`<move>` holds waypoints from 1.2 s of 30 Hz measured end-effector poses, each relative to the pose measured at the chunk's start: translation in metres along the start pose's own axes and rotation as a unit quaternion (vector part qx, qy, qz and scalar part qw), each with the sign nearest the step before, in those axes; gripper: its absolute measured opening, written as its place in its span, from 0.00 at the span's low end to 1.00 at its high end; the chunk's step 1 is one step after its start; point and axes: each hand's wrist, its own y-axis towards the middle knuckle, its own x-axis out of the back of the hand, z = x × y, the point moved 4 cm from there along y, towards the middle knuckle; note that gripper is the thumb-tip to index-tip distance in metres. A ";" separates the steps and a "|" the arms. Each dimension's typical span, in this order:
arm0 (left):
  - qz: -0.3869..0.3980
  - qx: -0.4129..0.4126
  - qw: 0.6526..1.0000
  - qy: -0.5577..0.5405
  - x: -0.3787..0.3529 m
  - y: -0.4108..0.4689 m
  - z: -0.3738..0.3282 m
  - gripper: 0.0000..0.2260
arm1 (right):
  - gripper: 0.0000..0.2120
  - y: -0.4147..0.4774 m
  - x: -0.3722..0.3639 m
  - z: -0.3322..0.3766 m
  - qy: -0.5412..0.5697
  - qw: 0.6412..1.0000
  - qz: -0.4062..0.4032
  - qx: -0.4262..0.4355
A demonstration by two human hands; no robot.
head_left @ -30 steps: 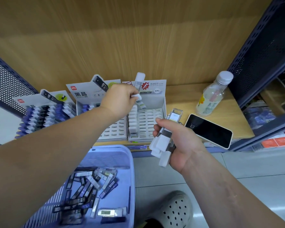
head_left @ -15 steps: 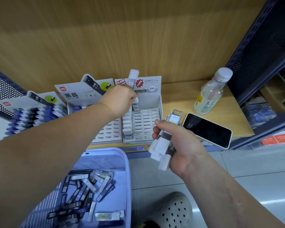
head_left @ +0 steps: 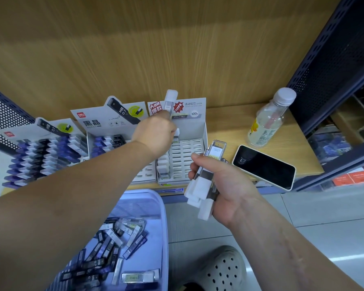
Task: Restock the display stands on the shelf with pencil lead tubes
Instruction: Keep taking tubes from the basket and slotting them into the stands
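Head view: the left hand [head_left: 156,133] has its grip closed on a white-capped lead tube [head_left: 177,134] at the back of the white display stand [head_left: 189,162], its fingertips hidden behind the back of the hand. The right hand [head_left: 225,185] has its grip clamped round a bundle of tubes [head_left: 200,192] just in front of that stand; their number is hard to make out. Below, a basket [head_left: 164,217] of loose tubes [head_left: 114,238] is cut off by the frame edge, and on the shelf [head_left: 225,122] a phone [head_left: 265,166] overhangs the front edge.

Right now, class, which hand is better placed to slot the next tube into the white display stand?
Left: the left hand pinches a tube over the white stand, while the right hand grips spare tubes.
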 end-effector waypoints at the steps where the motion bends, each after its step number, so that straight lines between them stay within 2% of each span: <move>1: -0.002 0.004 1.000 -0.008 0.003 -0.003 -0.002 0.08 | 0.08 0.000 0.000 0.000 -0.001 1.000 0.002 0.001; 3: -0.014 0.025 0.998 -0.061 0.013 -0.010 -0.006 0.08 | 0.08 0.000 -0.001 0.001 -0.001 1.000 0.004 0.004; 5: -0.020 0.083 0.978 -0.192 0.030 -0.024 -0.016 0.07 | 0.08 0.000 -0.001 0.003 0.002 1.000 0.006 0.008; 8: 0.013 0.194 0.890 -0.412 0.048 -0.061 -0.040 0.13 | 0.08 0.001 -0.002 0.002 0.021 0.999 0.000 0.025; 11: 0.020 0.273 0.807 -0.523 0.059 -0.108 -0.061 0.15 | 0.08 0.001 -0.004 0.001 0.042 0.998 -0.016 0.042; 15: 0.022 0.287 0.762 -0.580 0.058 -0.139 -0.080 0.11 | 0.09 -0.001 -0.008 -0.001 0.065 0.997 -0.015 0.049; 18: 0.020 0.285 0.753 -0.592 0.051 -0.145 -0.084 0.12 | 0.09 -0.004 -0.009 -0.007 0.044 0.998 -0.018 0.051; 22: 0.033 0.272 0.735 -0.621 0.052 -0.143 -0.083 0.07 | 0.14 -0.010 -0.011 -0.007 0.043 0.998 -0.015 0.047; 26: 0.022 0.280 0.723 -0.631 0.058 -0.144 -0.078 0.03 | 0.22 -0.015 -0.016 -0.004 0.038 0.997 0.044 0.041; 29: -0.007 0.314 0.694 -0.647 0.061 -0.146 -0.070 0.03 | 0.19 -0.016 -0.018 -0.004 0.011 0.996 0.078 0.050; 33: -0.069 0.352 0.618 -0.699 0.068 -0.144 -0.059 0.03 | 0.09 -0.013 -0.011 -0.001 0.004 0.997 0.029 0.066; 36: -0.114 0.358 0.598 -0.708 0.078 -0.136 -0.052 0.03 | 0.07 -0.009 -0.008 0.000 0.030 0.998 0.017 0.051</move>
